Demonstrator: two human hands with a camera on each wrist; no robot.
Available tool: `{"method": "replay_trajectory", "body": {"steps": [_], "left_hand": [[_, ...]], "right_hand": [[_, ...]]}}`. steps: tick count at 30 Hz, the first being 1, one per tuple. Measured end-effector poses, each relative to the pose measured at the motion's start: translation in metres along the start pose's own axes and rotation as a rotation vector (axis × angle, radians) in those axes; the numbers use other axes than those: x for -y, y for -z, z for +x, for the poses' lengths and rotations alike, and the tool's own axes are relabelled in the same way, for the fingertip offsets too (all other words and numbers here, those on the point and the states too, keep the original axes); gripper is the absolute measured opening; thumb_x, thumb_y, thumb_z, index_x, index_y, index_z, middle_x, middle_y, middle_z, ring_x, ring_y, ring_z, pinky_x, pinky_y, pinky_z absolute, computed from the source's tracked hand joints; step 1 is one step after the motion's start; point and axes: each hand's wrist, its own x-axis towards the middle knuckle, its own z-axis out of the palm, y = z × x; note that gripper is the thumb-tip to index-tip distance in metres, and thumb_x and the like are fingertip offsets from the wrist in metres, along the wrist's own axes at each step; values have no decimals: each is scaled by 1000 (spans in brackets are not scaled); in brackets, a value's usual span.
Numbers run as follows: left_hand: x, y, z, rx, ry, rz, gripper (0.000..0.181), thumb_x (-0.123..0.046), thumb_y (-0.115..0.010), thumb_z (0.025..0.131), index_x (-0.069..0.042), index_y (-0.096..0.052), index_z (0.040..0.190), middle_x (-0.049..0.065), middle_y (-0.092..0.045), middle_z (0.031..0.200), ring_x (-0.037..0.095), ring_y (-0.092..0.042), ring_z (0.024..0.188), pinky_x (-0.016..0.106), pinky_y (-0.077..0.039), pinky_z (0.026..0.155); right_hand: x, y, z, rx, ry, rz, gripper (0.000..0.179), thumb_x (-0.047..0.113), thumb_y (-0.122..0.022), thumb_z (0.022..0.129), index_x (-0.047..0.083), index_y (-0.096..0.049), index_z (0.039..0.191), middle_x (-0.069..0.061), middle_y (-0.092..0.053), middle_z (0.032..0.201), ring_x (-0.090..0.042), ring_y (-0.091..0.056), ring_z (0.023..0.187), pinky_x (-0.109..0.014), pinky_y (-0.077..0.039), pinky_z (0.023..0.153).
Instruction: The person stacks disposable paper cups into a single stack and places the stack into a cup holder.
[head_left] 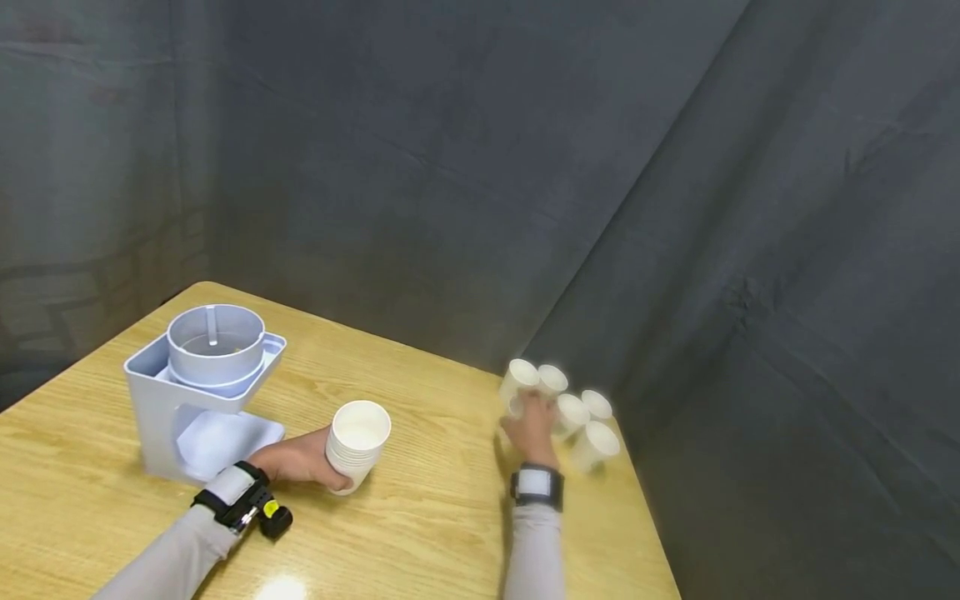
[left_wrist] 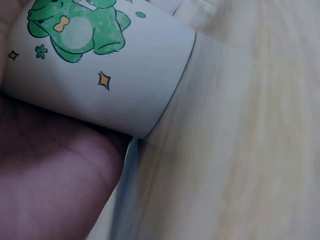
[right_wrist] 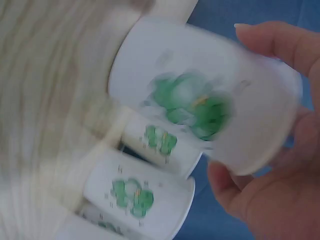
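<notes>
My left hand grips a stack of nested white paper cups, mouth upward, near the middle of the table. In the left wrist view the outer cup shows a green bear print and small yellow stars. At the table's far right corner, my right hand is among several separate paper cups. The right wrist view shows its thumb and fingers round the rim end of one blurred paper cup. Other printed cups stand beside that one. In the head view the hand hides part of the group.
A white and pale-blue appliance with a round grey container on top stands left of my left hand. The wooden table ends near the cups on the right. Dark grey curtains hang behind and to the right.
</notes>
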Motion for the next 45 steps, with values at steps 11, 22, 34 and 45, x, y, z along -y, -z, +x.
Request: {"method": "replay_trajectory", "body": {"steps": [11,22,34,45], "left_hand": [[1,2,1,6,-10,-12,86,-10,-79,68,0,-32,140,14,-54,127,25,-49,116,47,-34,103],[3,-1,3,6,-8,-17,86,-8,-78,69,-2,-32,141,13,-53,129,24,-49,118,49,-33,104],[2,1,3,10,-16,-20,84,-8,-78,67,-1,-34,138,12,-55,125,23,-51,113,41,-35,100],[5,2,6,41,-51,-6,75,-10,-77,69,-3,-40,134,12,-58,120,24,-54,108,34,-40,97]], "right_hand": [[38,-9,-3,192,62,155,65,30,-77,77,3,-53,131,-19,-47,134,-35,-51,120,-49,-43,102],[89,12,-11,100,175,355,55,50,-67,84,10,-51,118,-8,-54,118,-23,-54,106,-43,-47,93],[162,24,-37,-107,582,641,38,33,-52,95,10,-51,124,-10,-50,115,-21,-47,106,-37,-42,89],[188,6,-55,153,673,538,44,27,-55,96,20,-44,138,-4,-45,134,-17,-47,121,-33,-47,97]]}}
